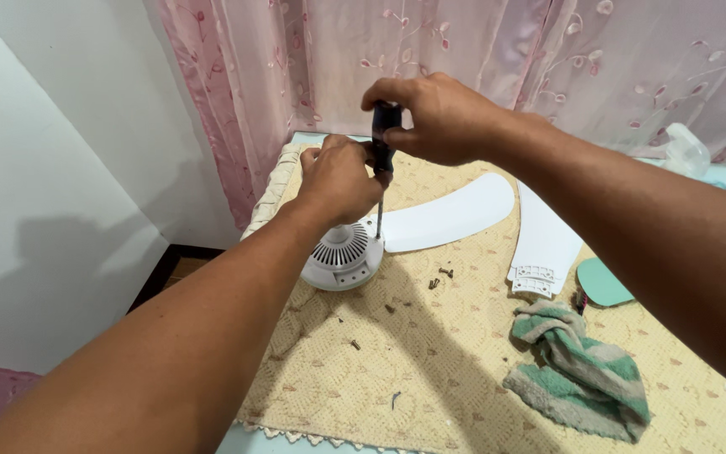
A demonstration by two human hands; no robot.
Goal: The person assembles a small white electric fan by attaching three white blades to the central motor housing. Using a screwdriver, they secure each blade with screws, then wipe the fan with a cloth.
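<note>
My right hand (439, 118) grips the dark handle of a screwdriver (382, 155) held upright, its metal shaft pointing down at a white fan motor housing (342, 259). My left hand (338, 178) is closed around the lower part of the handle, just above the housing. One white fan blade (451, 214) is attached to the housing and reaches right. A second, loose white blade (544, 244) lies beside it on the yellow lace cloth (430, 361).
Several small dark screws (440, 277) lie scattered on the cloth. A green striped rag (581, 370) lies at the right, by a teal oval piece (602, 282). Pink curtains (481, 50) hang behind; a white wall (52, 168) is at the left.
</note>
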